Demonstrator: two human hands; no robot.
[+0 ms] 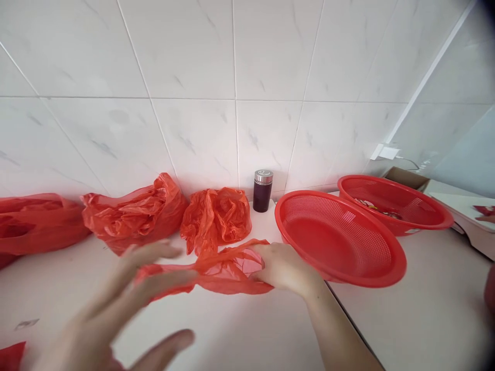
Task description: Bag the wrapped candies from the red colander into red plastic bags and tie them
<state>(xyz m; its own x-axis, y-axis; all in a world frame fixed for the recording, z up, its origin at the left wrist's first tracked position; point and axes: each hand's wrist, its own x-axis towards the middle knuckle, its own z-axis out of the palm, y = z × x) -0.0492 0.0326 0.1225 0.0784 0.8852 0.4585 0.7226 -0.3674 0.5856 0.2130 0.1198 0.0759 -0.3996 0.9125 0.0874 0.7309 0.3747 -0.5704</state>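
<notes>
My right hand (pixel 282 265) reaches into the mouth of a thin red plastic bag (pixel 228 283) that lies on the table. The thumb and fingers curl in at a pale pink patch (pixel 251 261) inside the bag; the fingertips are hidden, and what they grip is unclear. Blurred by motion, my left hand (pixel 127 304) is open in the foreground, its fingers spread and nothing in them. Its fingertips overlap the left end of the bag in view; whether they touch it I cannot tell. Just behind is a crumpled red plastic bag (pixel 216 219).
Along the tiled wall stand a bulging red bag (pixel 143 211), another red bag (pixel 42 221) and a dark jar (pixel 262 193) with a metal lid. To the right, a red basket (pixel 340 237) overlaps a second basket (pixel 402 198) holding small items. A person's hand (pixel 488 218) shows at the right edge.
</notes>
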